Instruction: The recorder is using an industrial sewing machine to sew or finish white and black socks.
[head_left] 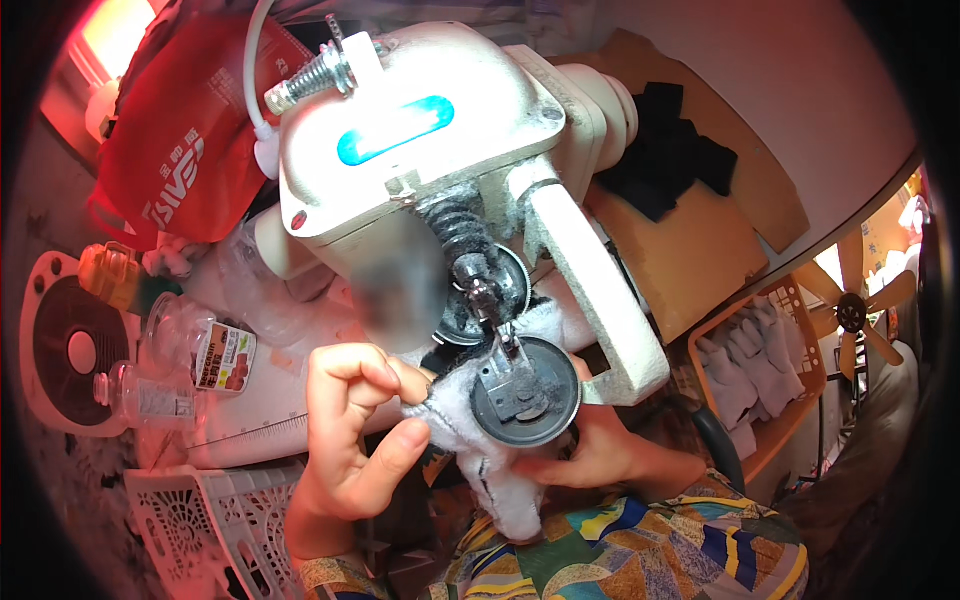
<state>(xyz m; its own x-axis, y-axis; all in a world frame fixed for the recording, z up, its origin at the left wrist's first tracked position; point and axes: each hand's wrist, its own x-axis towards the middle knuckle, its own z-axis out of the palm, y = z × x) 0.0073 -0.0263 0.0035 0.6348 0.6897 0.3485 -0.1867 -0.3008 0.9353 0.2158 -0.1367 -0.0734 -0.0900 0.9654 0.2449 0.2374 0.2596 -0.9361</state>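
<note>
A white plush fabric piece [505, 495] with a dark line along it hangs at the sewing machine's front feed disc [560, 400]. The machine [420, 190] is a cream-coloured fur-type sewing machine with two round discs set close together. My left hand [350, 440] has the fabric's left edge between thumb and curled fingers, just left of the front disc. Below and right of that disc, my right hand [600, 450] grips the plush with its thumb across the front. The disc and the fabric hide part of its fingers.
A red bag [190, 140] lies far left. Near it are a round-grilled fan [80, 340], clear plastic bottles [150, 395] and a white plastic basket [210, 520]. On the right, dark cloth pieces [670, 150] rest on cardboard, and an orange crate [765, 370] holds white plush pieces.
</note>
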